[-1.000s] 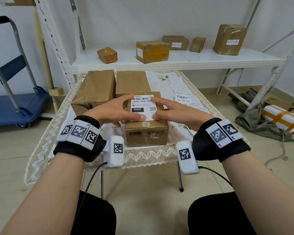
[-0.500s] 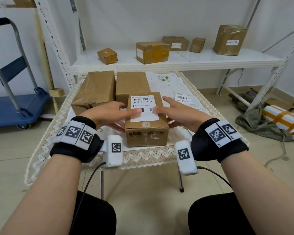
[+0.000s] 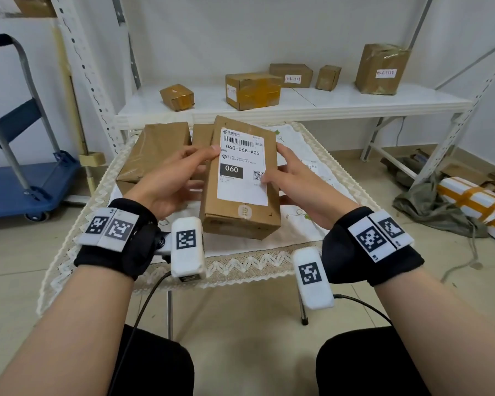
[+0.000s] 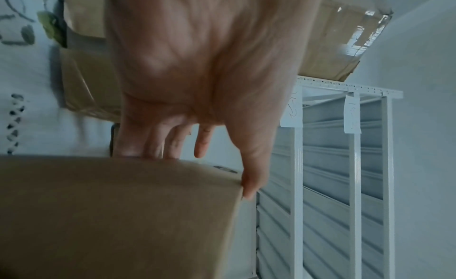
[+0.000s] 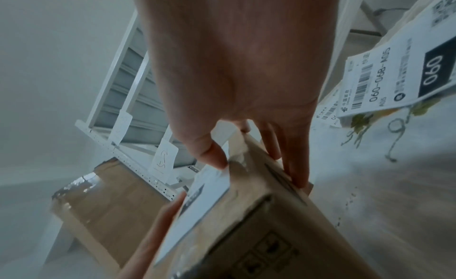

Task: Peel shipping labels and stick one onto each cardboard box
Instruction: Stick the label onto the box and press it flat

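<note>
A small brown cardboard box (image 3: pixel 240 212) is lifted off the table and tilted toward me, with a white shipping label (image 3: pixel 243 164) reading 060 stuck on its top face. My left hand (image 3: pixel 180 172) grips its left side, thumb on the top edge. My right hand (image 3: pixel 290 178) grips the right side, thumb on the label's edge and fingers underneath. The left wrist view shows the box's side (image 4: pixel 118 215) under the left fingers (image 4: pixel 202 144). In the right wrist view the box (image 5: pixel 259 224) fills the lower frame, and loose labels (image 5: pixel 394 76) lie on the cloth.
Two larger brown boxes (image 3: pixel 152 150) stand on the lace-edged tablecloth (image 3: pixel 240 264) behind the held box. More labels (image 3: pixel 315 167) lie at the table's right. A white shelf (image 3: pixel 297 104) behind holds several labelled boxes. A blue trolley (image 3: pixel 20 184) stands left, clutter on the floor right.
Both hands went from pressing the label flat on the box to gripping its sides. The box has risen off the table and tilted toward me.
</note>
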### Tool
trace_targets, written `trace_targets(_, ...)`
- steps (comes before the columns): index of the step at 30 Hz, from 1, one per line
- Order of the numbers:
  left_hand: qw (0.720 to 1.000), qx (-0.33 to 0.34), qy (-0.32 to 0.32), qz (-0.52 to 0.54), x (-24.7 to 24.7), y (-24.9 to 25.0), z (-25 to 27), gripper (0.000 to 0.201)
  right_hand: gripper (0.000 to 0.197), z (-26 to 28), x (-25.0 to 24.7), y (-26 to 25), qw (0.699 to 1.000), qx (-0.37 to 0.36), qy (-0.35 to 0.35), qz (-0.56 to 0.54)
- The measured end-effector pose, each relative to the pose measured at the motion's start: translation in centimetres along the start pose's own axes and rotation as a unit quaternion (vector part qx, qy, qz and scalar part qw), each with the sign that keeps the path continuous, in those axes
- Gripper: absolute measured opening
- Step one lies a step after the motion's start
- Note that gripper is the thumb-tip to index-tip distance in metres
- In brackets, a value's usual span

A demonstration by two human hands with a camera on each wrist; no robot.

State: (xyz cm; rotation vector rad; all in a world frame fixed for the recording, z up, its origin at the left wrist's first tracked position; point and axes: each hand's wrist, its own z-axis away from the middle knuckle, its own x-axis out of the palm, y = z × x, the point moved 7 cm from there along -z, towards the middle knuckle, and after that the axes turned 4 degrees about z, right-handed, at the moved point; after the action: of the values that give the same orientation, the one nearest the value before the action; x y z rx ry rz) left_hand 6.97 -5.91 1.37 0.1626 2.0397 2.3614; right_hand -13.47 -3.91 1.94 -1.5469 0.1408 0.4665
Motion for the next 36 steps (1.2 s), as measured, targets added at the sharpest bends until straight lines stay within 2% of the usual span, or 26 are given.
trace_targets(3, 1.0, 0.015, -0.012, 0.003, 0.3, 0.0, -0.2, 0.067, 0.085, 0.2, -0.1, -0.9, 0.997, -0.041, 0.051, 0.03)
trace_targets(5, 0.999, 0.028, -0.014, -0.008, 0.6, 0.1, -0.1, 0.067, 0.091, 0.3, -0.5, -2.1, 0.985, -0.099, 0.1, 0.099)
trace_targets(9, 0.998, 0.063, -0.01, -0.027, 1.7, 0.5, 0.4, 0.048, 0.084, 1.3, 0.0, -4.3, 0.934, -0.203, 0.16, 0.247)
trace_targets(12, 0.996, 0.082, -0.025, -0.031, 2.8, 0.9, 1.2, 0.031, 0.077, 1.6, 1.0, -5.0, 0.898, -0.232, 0.191, 0.321)
trace_targets(14, 0.994, 0.095, -0.036, -0.034, 3.2, 1.1, 1.7, 0.032, 0.072, 1.6, 1.2, -5.3, 0.878, -0.239, 0.212, 0.357)
trace_targets(15, 0.994, 0.1, -0.037, -0.033, 3.3, 1.3, 1.9, 0.039, 0.07, 1.6, 1.1, -5.4, 0.872, -0.241, 0.221, 0.365)
trace_targets(17, 0.993, 0.108, -0.031, -0.031, 3.1, 1.4, 2.1, 0.064, 0.067, 1.6, 1.0, -5.5, 0.868, -0.242, 0.231, 0.367)
trace_targets(19, 0.991, 0.121, -0.033, -0.039, 3.0, 1.6, 2.3, 0.074, 0.066, 1.6, 1.0, -5.3, 0.867, -0.24, 0.238, 0.366)
trace_targets(26, 0.987, 0.138, -0.042, -0.069, 3.1, 1.7, 2.9, 0.086, 0.07, 1.6, -0.3, -5.7, 0.862, -0.233, 0.271, 0.361)
trace_targets(34, 0.986, 0.131, -0.051, -0.088, 2.6, 1.7, 2.8, 0.091, 0.071, 1.0, -2.0, -5.5, 0.87, -0.213, 0.277, 0.349)
trace_targets(36, 0.987, 0.126, -0.053, -0.086, 2.7, 1.6, 2.8, 0.086, 0.071, 0.8, -2.5, -5.4, 0.871, -0.203, 0.28, 0.35)
